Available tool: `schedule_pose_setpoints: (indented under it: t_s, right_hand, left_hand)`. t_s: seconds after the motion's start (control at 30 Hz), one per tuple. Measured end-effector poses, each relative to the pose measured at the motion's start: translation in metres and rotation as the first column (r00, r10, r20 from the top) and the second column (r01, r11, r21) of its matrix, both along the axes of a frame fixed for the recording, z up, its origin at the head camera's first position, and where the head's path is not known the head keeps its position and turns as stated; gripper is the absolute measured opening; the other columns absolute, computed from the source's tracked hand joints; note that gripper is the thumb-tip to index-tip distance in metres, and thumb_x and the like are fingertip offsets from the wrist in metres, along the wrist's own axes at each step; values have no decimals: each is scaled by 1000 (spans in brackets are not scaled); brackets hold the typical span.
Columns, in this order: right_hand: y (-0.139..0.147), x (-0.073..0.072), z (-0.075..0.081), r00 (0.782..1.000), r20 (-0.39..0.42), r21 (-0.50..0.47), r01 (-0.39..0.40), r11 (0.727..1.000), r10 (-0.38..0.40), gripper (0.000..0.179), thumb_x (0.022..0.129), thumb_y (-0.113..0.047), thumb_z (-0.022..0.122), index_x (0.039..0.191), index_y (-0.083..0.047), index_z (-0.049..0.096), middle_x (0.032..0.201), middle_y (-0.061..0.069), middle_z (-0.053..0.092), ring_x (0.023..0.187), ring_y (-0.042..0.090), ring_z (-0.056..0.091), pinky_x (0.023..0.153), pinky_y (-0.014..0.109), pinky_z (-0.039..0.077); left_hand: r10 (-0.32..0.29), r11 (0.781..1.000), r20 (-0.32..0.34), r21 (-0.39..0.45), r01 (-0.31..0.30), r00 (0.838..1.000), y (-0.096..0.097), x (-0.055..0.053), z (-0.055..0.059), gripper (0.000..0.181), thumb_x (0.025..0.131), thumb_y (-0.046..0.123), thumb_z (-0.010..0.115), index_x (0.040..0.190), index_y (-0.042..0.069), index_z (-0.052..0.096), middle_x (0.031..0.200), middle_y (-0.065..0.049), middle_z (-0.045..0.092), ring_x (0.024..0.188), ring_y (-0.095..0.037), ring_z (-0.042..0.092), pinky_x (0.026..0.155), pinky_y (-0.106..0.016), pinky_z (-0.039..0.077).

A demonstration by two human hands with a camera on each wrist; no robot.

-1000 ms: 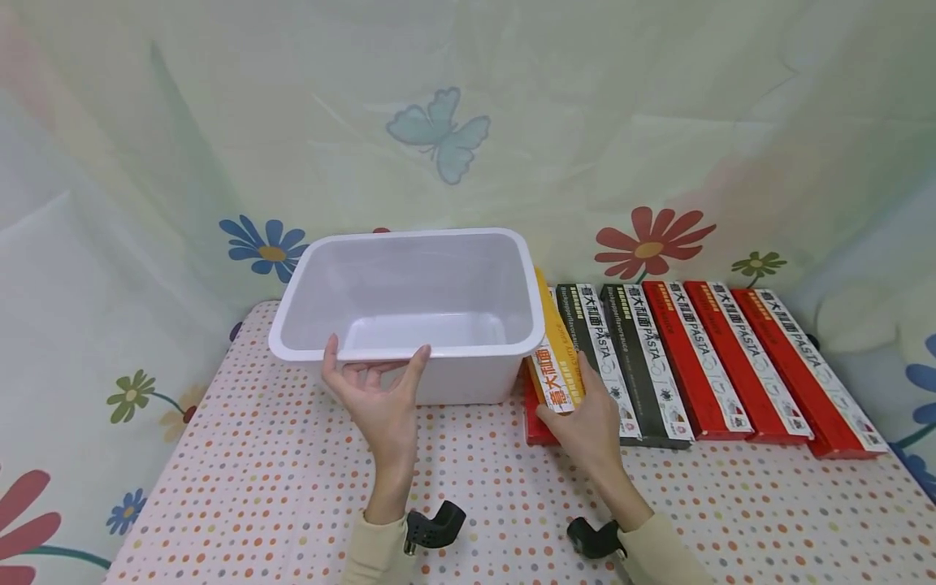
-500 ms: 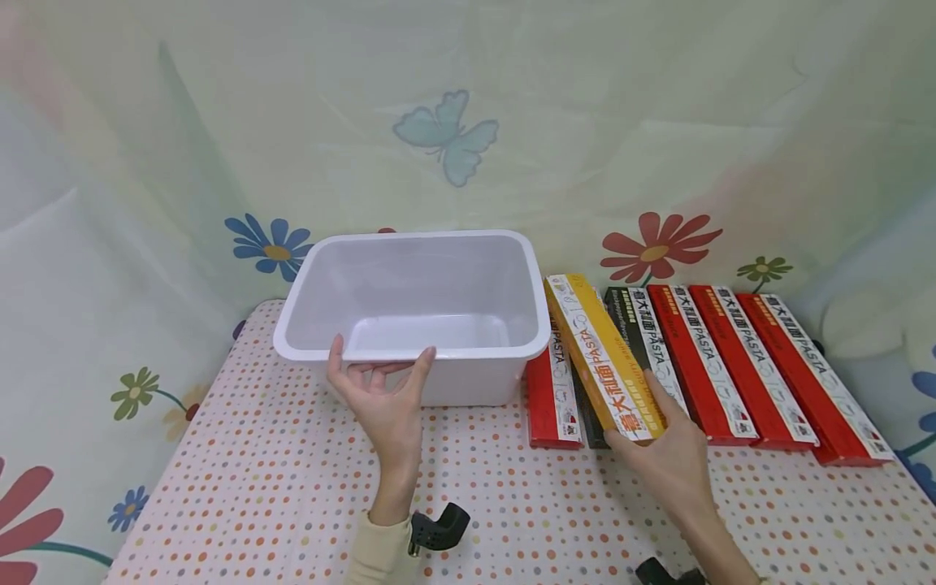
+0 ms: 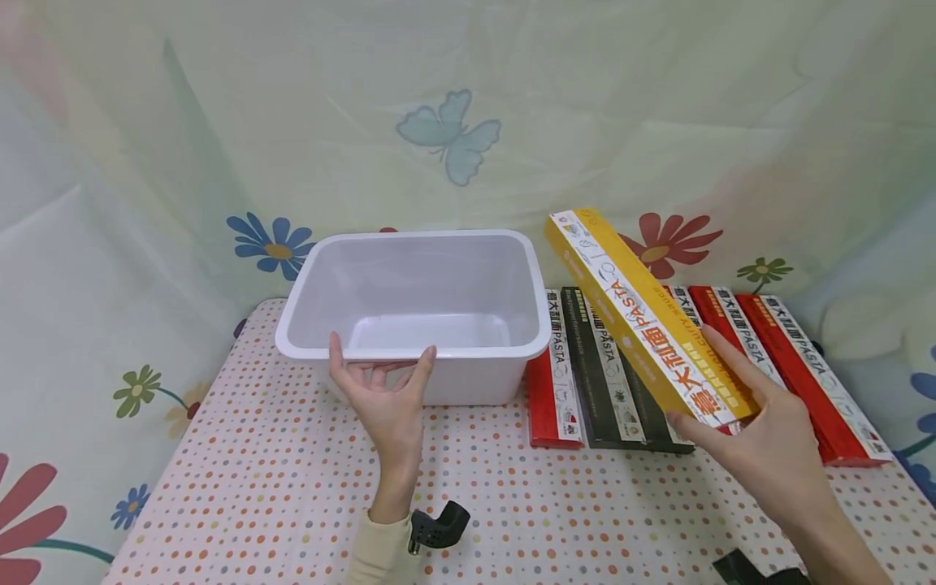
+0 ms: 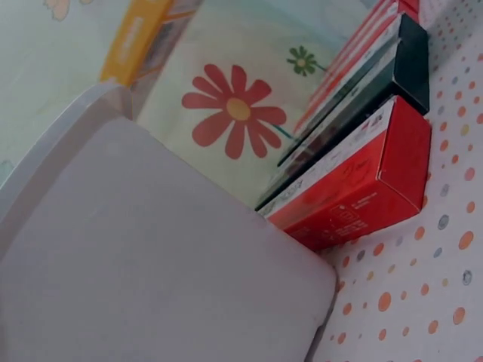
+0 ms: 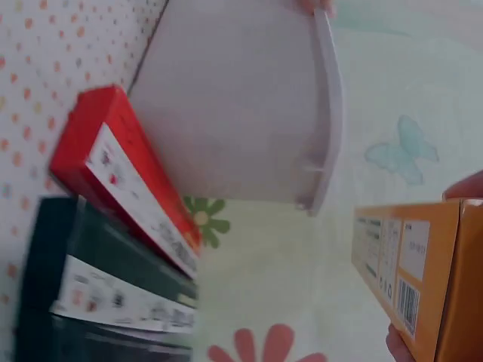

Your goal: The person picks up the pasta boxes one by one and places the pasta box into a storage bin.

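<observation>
A white plastic tub [image 3: 468,378] stands at the back of the table, its inside bare. My left hand [image 3: 382,406] holds the near rim, with the middle fingers under the lip and the thumb and one outer finger at its edge. My right hand [image 3: 768,447] grips the near end of a yellow pasta box [image 3: 643,317], fingers along one side and thumb on the other. That box is raised and tilted above the row of other boxes, its far end up and left. In the right wrist view, the end of the yellow pasta box [image 5: 411,264] shows between the fingers.
Right of the tub lies a row of pasta boxes: a red box [image 3: 544,398] against it, black boxes [image 3: 595,374], then red boxes [image 3: 812,382], partly covered by the raised one. Dotted cloth [image 3: 526,520] covers the table. A flowered curtain [image 3: 292,122] hangs behind.
My right hand has carried the yellow pasta box up and to the right, away from the tub and over the row. My left hand stays at the tub's rim.
</observation>
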State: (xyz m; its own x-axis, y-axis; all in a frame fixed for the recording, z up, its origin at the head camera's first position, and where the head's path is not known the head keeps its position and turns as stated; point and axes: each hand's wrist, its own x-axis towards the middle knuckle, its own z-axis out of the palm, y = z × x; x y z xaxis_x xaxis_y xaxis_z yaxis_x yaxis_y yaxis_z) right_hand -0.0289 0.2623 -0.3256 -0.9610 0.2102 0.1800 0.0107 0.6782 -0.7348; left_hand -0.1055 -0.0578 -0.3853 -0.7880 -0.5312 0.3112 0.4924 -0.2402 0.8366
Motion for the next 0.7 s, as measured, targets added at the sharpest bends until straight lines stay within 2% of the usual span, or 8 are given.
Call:
schedule_pose_setpoints:
  t_s: [0.07,0.17,0.3,0.5,0.6,0.7]
  right_hand:
    - [1,-7,10,997,-40,19,-65,998,66,99,80,-8,87,165,-20,35,150,27,47,106,8,39,60,8,51]
    - [-3,-22,28,982,-49,41,-179,983,181,99,80,-6,86,164,-20,36,148,25,48,112,15,42,57,13,55]
    - [-16,-51,52,943,-40,80,-327,942,331,98,80,-6,86,164,-19,36,147,24,50,118,30,43,61,13,55]
    - [-46,-96,83,868,58,138,-496,857,493,94,80,-11,86,162,-10,39,143,20,54,117,33,49,70,15,56]
    - [-61,-114,90,815,131,112,-578,809,564,94,81,-12,86,162,-8,38,143,19,55,115,31,50,68,20,57]
    - [-79,-129,89,754,182,82,-651,755,631,91,81,-12,84,160,-6,41,138,17,58,106,29,54,67,24,57]
  left_hand:
    - [2,1000,3,1,-2,1000,0,0,0,126,75,-15,85,167,12,3,157,-10,39,113,-34,61,95,-50,63]
    - [3,1000,5,1,-3,1000,1,0,1,127,76,-14,85,168,13,2,158,-11,38,111,-32,62,94,-46,64]
    - [-5,1000,11,-5,5,1000,0,-1,1,128,76,-14,85,168,14,1,158,-17,37,111,-31,61,92,-44,64]
    - [-11,1000,35,1,11,999,-3,-3,1,128,75,-15,85,169,16,3,156,-17,39,112,-32,61,93,-47,64]
    - [-13,1000,51,7,13,999,-3,-3,1,130,75,-15,85,169,18,3,158,-13,38,111,-31,61,94,-47,64]
    - [-7,1000,54,12,7,998,-3,-2,0,129,75,-15,85,169,18,4,162,-12,34,111,-31,61,93,-45,64]
